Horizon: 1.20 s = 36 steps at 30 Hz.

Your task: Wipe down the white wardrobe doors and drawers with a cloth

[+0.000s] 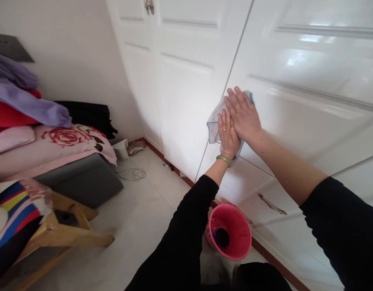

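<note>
A pale cleaning cloth with blue edging [213, 130] is spread against the white wardrobe front [186, 105], near a seam between two doors. My left hand [228, 137], with a ring and a green bangle at the wrist, presses flat on the cloth, its fingers stretched out. Beside it and slightly higher, my right hand [242, 113] also lies flat over the cloth, fingers extended. The two hands touch, and the left thumb rests against the right hand. Part of the cloth is hidden under them.
Below my arms a pink bucket [244, 238] stands on the floor, something dark inside it. A drawer handle [272, 204] juts from the wardrobe. To the left are a wooden stool [68, 234], a bed with floral bedding [68, 137], and a loose cable [138, 174] on the tiles.
</note>
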Available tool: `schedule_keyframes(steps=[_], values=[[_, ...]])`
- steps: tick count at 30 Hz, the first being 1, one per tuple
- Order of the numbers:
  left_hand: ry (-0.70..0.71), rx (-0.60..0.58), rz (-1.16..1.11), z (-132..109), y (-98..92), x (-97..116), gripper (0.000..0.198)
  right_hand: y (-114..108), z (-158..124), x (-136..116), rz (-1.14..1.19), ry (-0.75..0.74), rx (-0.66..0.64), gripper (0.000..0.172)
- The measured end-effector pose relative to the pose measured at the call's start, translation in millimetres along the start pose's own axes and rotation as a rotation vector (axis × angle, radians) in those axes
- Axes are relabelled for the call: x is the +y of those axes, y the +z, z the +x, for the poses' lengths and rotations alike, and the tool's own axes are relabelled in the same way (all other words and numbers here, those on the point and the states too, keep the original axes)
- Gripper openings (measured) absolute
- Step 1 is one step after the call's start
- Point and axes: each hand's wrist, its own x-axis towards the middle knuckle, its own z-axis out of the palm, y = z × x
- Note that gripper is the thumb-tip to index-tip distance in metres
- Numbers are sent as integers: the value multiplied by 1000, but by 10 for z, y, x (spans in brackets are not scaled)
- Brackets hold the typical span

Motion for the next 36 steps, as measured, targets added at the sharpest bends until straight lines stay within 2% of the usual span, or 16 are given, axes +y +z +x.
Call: schedule_keyframes(steps=[3, 9, 12, 16, 20, 23, 26, 29, 32, 36], values=[[-77, 17, 28, -200, 108, -103, 66, 97, -138, -32, 3, -33, -69, 68], [-289, -6, 71, -1050, 4, -297, 73, 522, -665, -320, 59, -22, -240, 70], [-388, -23, 89, -1165, -47, -307, 68, 547, -736, -386, 101, -60, -291, 69], [-398, -42, 118, -919, 31, -210, 62, 266, -799, -394, 154, -67, -343, 59], [-324, -79, 124, -491, 195, -39, 63, -106, -974, -440, 131, 18, -340, 64], [-197, -62, 112, -94, 297, 165, 76, -372, -978, -428, 61, 112, -251, 68], [-60, -33, 103, 312, 374, 426, 75, -648, -856, -316, 14, 184, -120, 70], [15, -2, 103, 584, 440, 667, 74, -905, -797, -169, -19, 215, -35, 71], [122, -54, 84, 624, 506, 847, 71, -1108, -924, -94, -88, 273, 12, 73], [263, -179, 41, 418, 643, 1047, 68, -1310, -1331, -115, -208, 355, 69, 69]])
